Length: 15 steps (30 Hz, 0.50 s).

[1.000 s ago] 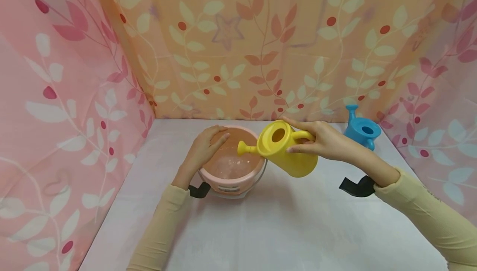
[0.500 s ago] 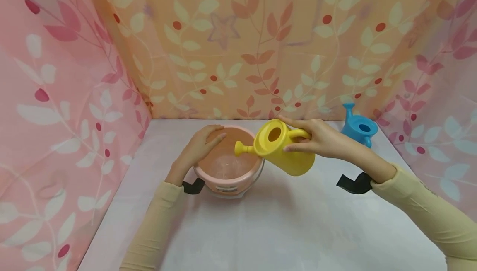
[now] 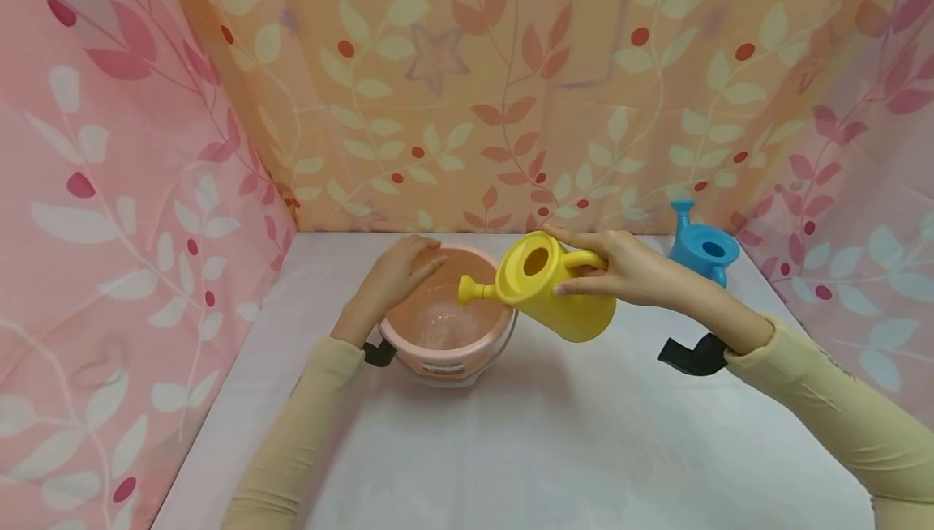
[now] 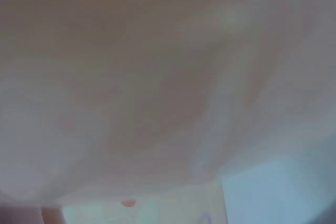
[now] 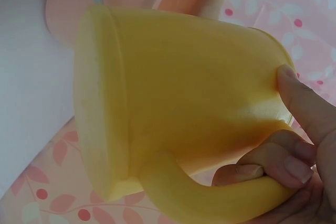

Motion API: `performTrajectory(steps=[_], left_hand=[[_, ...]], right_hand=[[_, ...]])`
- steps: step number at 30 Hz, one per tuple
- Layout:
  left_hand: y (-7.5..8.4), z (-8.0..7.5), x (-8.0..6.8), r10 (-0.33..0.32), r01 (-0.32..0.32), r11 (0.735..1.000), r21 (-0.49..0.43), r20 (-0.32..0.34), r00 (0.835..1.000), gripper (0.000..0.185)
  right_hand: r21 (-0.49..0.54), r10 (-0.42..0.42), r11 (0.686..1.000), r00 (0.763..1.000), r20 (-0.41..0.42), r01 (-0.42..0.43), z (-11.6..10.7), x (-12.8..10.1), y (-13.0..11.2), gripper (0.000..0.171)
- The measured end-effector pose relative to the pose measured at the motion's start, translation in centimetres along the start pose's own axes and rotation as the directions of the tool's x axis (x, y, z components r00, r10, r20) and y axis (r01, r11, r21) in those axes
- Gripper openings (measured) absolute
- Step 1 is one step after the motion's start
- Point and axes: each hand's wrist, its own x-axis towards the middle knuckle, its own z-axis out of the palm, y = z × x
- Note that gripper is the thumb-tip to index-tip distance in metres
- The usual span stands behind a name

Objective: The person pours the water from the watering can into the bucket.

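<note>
A pink bucket [image 3: 445, 352] with shallow, rippled water inside stands on the table. My left hand [image 3: 390, 280] holds its left rim, the thumb showing on the inner side; the outer fingers are partly hidden. The left wrist view is mostly a blurred close surface. My right hand [image 3: 627, 271] grips the handle of a yellow watering can [image 3: 576, 307], with the thumb against the body in the right wrist view [image 5: 199, 87]. The can is tilted left, its spout over the bucket's right side. Any stream from the spout is too faint to tell.
A blue watering can [image 3: 704, 250] stands at the table's back right. White cloth covers the table [image 3: 554, 441]. Leaf-patterned curtains [image 3: 438, 108] close off the back and both sides. Black straps [image 3: 693, 356] hang at the wrists.
The whole scene has shifted slightly left as the head view moved. Ripples in the bucket's water look a little different. Both hands keep their holds, and the yellow can stays tilted.
</note>
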Motion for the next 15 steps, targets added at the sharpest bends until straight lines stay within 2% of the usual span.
performTrajectory(steps=[4,15], left_hand=[[0.09,0.05,-0.01,-0.008,0.008,1.0,0.02,0.029,1.0,0.049],[0.17,0.09,-0.39,-0.047,0.047,0.999,0.004,0.019,0.999,0.053]], right_hand=[[0.002,0.003,1.0,1.0,0.004,-0.003,-0.07,0.07,-0.01,0.079],[0.014,-0.001,1.0,1.0,0.008,0.001,-0.07,0.2,0.0,0.078]])
